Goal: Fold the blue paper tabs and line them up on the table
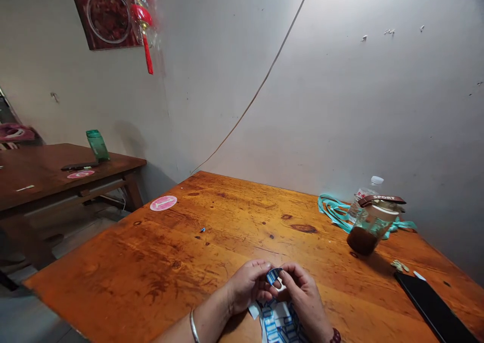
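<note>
I had both hands pinched on a small blue-and-white piece point(274, 276), left hand point(247, 285) and right hand point(302, 295) meeting just above the printed sheet point(278, 323) at the near edge of the wooden table point(227, 222), fingertips closed tight to steady it.

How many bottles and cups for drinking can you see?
3. A green bottle stands on the far table at the left. A clear plastic bottle and a sport cup with dark drink sit together at the near table's right, by the wall.
</note>
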Tool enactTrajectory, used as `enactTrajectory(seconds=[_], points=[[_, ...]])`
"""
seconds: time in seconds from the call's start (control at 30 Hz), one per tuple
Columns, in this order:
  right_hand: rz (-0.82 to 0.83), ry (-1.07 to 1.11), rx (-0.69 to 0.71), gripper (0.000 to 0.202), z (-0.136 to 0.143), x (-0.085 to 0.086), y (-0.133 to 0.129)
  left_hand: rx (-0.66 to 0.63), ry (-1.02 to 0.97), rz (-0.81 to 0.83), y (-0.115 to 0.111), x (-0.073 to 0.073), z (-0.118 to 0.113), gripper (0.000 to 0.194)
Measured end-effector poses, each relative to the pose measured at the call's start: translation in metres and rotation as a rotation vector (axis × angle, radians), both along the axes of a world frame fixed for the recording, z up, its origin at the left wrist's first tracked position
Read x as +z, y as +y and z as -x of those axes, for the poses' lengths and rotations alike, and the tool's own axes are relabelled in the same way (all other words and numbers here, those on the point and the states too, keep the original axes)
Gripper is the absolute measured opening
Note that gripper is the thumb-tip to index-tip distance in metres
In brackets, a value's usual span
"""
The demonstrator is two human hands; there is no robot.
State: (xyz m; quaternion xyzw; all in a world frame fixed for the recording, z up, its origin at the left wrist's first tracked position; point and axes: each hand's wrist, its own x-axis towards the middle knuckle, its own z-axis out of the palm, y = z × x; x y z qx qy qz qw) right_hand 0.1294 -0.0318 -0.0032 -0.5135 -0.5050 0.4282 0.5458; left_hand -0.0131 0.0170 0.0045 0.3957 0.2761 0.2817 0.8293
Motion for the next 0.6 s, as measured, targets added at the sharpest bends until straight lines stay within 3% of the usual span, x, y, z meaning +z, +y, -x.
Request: enactTrajectory(seconds=[0.23, 0.37, 0.5, 0.6], points=[[0.02, 0.103, 0.028, 0.021, 0.001, 0.0012, 0.0004, -0.033, 0.003, -0.03, -0.0025, 0.0018, 0.0, 0.031], [0.025, 0.104, 0.023, 0.022, 0.0003, 0.0013, 0.0009, 0.007, 0.16, -0.194, -0.0025, 0.0005, -0.0019, 0.035], [-0.02, 0.018, 0.024, 0.024, 0.0, 0.0002, 0.0013, 0.025, 0.308, -0.352, -0.0037, -0.0023, -0.0045, 0.038], [-0.058, -0.097, 0.016, 0.025, -0.001, -0.001, 0.0016, 0.002, 0.325, -0.34, -0.005, -0.0023, -0.0055, 0.037]])
